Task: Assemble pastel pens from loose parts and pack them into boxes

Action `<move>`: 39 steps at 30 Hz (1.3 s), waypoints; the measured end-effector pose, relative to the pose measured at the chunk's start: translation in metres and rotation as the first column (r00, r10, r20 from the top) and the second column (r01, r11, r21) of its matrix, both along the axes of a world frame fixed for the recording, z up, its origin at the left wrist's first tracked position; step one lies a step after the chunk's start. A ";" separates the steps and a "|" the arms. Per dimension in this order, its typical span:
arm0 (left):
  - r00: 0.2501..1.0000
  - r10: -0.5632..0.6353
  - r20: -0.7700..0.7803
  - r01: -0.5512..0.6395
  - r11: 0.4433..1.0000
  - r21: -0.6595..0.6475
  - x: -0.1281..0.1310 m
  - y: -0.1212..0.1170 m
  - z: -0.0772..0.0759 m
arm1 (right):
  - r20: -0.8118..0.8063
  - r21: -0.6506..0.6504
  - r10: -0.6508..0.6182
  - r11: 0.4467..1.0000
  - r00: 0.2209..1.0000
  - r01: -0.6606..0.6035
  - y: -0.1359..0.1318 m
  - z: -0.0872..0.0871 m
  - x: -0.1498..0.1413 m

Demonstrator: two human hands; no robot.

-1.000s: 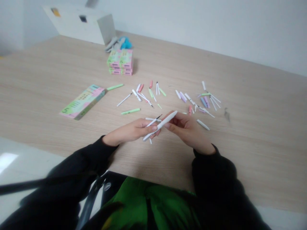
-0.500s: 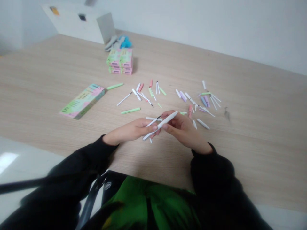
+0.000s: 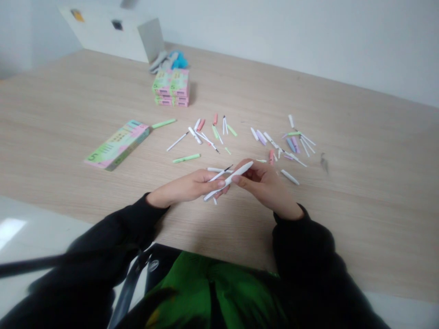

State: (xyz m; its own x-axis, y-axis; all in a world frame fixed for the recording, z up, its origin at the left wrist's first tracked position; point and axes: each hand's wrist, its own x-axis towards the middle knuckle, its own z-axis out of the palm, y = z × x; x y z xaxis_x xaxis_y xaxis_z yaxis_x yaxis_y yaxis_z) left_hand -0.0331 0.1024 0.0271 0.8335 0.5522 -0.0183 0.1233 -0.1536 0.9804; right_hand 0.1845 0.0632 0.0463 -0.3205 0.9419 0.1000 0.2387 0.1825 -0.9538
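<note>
A white pen (image 3: 239, 172) slants up to the right between my two hands, above the near part of the table. My left hand (image 3: 192, 186) is closed on its lower end. The same hand also holds a thin white refill with a dark tip (image 3: 219, 173) and other slim white pieces, partly hidden by the fingers. My right hand (image 3: 265, 186) pinches the pen near its middle, thumb in front and fingers behind. Just beyond the right hand lie a red pen part (image 3: 271, 156) and a white pen barrel (image 3: 290, 177).
Loose pen parts and refills lie in two scattered groups, including a green barrel (image 3: 187, 158) and a purple one (image 3: 261, 138). A long printed box (image 3: 118, 144) lies at left. Behind stand stacked boxes (image 3: 171, 87), a blue and grey cloth (image 3: 178, 59) and a white box (image 3: 151, 39).
My right hand has shifted slightly left along the pen. My left hand stays almost still, with the pen and refill at nearly the same slant.
</note>
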 end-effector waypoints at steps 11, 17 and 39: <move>1.000 0.018 -0.025 -0.018 0.999 0.037 -0.002 0.000 0.000 | -0.102 -0.052 -0.015 0.999 0.995 0.010 -0.001 0.001 -0.002; 0.994 0.090 -0.059 -0.088 0.995 0.042 -0.001 0.000 -0.002 | 0.038 -0.018 -0.163 0.986 0.986 0.164 0.004 -0.005 0.005; 0.974 0.222 -0.054 -0.212 0.965 0.152 -0.002 0.000 0.001 | 0.734 0.306 -0.547 0.796 0.403 0.522 -0.003 -0.048 0.150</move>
